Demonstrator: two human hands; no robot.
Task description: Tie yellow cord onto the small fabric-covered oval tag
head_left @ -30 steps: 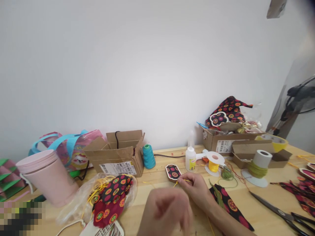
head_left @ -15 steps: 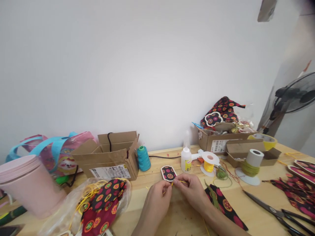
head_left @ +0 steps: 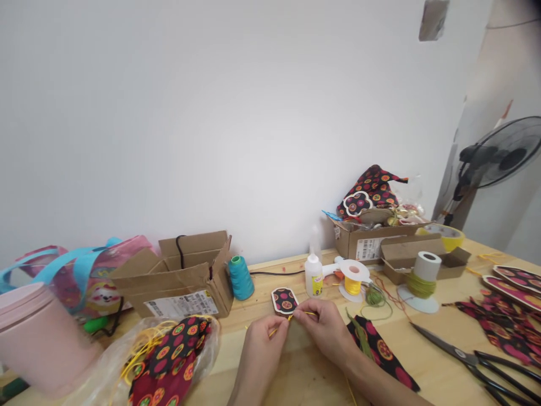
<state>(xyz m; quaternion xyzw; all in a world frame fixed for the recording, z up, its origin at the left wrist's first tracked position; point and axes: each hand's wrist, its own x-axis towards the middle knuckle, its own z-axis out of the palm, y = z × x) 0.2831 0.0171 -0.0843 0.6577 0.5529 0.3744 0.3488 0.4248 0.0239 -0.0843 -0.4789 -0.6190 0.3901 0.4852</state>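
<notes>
Between my two hands runs a thin yellow cord point(head_left: 289, 317), pinched close to a small loop or knot. My left hand point(head_left: 262, 345) is closed on it with thumb and forefinger. My right hand point(head_left: 323, 327) pinches the same cord just to the right, and a yellow end trails down below that wrist. Right behind my fingertips lies a small patterned fabric piece point(head_left: 284, 300) with a pale rim; whether the cord joins it I cannot tell. A dark patterned cloth point(head_left: 386, 352) with green cord on it lies by my right forearm.
A white glue bottle point(head_left: 314, 275), a yellow cord spool point(head_left: 353, 286) and a teal thread cone point(head_left: 241, 278) stand behind. Black scissors point(head_left: 469, 359) lie right, near a green cord spool point(head_left: 421, 285). At left are a cardboard box point(head_left: 186, 282), patterned cloth point(head_left: 177, 352) and a pink bin point(head_left: 44, 344).
The view has swung slightly right, so everything sits further left in the picture. Both hands keep their pinch on the yellow cord, with little other movement.
</notes>
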